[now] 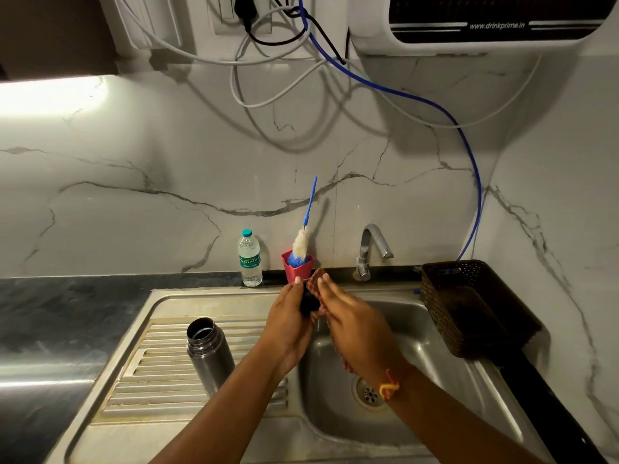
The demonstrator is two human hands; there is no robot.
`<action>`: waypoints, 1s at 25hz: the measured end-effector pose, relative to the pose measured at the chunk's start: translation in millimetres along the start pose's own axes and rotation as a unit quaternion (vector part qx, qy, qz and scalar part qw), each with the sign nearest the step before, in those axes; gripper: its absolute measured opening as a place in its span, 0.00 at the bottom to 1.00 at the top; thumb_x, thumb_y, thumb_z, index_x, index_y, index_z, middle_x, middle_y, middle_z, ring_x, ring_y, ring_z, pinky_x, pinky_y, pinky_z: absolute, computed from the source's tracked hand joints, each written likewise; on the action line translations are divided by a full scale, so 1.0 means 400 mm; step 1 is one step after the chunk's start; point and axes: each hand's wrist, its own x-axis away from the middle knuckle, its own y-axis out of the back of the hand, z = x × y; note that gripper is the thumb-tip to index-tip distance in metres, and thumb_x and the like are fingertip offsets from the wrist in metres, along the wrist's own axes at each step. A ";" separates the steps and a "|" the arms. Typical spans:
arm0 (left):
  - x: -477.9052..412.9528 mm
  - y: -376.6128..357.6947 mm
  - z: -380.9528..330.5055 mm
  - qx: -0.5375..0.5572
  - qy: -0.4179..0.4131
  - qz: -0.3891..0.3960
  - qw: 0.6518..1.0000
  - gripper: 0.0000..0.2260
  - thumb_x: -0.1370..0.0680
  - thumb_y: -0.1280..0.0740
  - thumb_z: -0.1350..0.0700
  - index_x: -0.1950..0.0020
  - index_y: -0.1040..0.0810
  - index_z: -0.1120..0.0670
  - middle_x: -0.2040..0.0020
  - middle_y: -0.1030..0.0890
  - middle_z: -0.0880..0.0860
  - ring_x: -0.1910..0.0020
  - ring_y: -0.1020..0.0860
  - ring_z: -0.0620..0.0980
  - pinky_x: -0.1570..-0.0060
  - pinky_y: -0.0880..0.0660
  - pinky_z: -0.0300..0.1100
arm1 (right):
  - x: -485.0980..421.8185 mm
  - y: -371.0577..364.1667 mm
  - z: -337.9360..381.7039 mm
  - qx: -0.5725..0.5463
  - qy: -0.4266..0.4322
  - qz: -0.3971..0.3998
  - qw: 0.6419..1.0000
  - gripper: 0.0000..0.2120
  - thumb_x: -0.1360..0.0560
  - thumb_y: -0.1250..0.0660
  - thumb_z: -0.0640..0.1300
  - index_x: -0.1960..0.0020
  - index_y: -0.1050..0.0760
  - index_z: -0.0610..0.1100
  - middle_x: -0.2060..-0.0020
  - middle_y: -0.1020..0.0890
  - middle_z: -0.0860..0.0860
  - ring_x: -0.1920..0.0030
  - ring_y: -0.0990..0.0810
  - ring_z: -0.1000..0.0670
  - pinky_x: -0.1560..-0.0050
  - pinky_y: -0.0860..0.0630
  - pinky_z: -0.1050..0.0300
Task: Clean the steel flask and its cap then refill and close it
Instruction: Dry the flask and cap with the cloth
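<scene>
One each of flask [209,354], cap [308,304], scrub pad [316,278], bottle [250,259], brush [301,246], cup [298,271], tap [370,252] and basket [435,309].

A: Base?
B: Dark counter [67,313] with a steel sink unit [207,294] set in. Tap [368,252] at its back rim.
A: On it?
B: Left of tap: pink cup [298,267], then water bottle [250,259]. Front-left of tap: open flask [209,353] upright on the drainboard [160,380]. Right of tap: brown basket [435,306].
</scene>
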 end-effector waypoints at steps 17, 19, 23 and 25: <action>0.023 -0.036 -0.054 0.080 0.059 -0.014 0.995 0.18 0.17 0.37 0.48 0.38 0.21 0.62 0.56 0.16 0.58 0.66 0.19 0.50 0.74 0.24 0.37 | -0.006 0.000 -0.032 0.022 0.175 -0.048 0.983 0.29 0.21 0.37 0.41 0.23 0.43 0.43 0.24 0.39 0.46 0.23 0.39 0.50 0.25 0.40 0.56; 0.020 -0.030 -0.051 0.025 0.046 -0.012 0.999 0.17 0.16 0.39 0.47 0.43 0.22 0.60 0.64 0.22 0.55 0.71 0.28 0.48 0.77 0.32 0.35 | -0.005 0.005 -0.013 -0.116 0.111 -0.052 0.986 0.24 0.18 0.43 0.45 0.23 0.41 0.43 0.24 0.37 0.49 0.25 0.37 0.56 0.28 0.37 0.62; 0.013 -0.010 -0.047 -0.164 -0.028 -0.025 0.986 0.18 0.14 0.46 0.46 0.46 0.25 0.58 0.63 0.23 0.55 0.70 0.27 0.47 0.75 0.31 0.36 | -0.023 0.012 0.004 -0.260 -0.047 -0.012 0.964 0.20 0.17 0.42 0.44 0.26 0.34 0.48 0.29 0.29 0.55 0.30 0.32 0.64 0.30 0.33 0.63; 0.006 -0.002 -0.040 -0.295 -0.075 -0.037 0.952 0.14 0.13 0.47 0.47 0.44 0.28 0.54 0.54 0.22 0.56 0.64 0.22 0.45 0.71 0.27 0.33 | -0.051 0.032 -0.005 -0.231 -0.076 0.034 0.969 0.18 0.17 0.41 0.45 0.27 0.31 0.49 0.31 0.25 0.53 0.33 0.30 0.62 0.30 0.32 0.62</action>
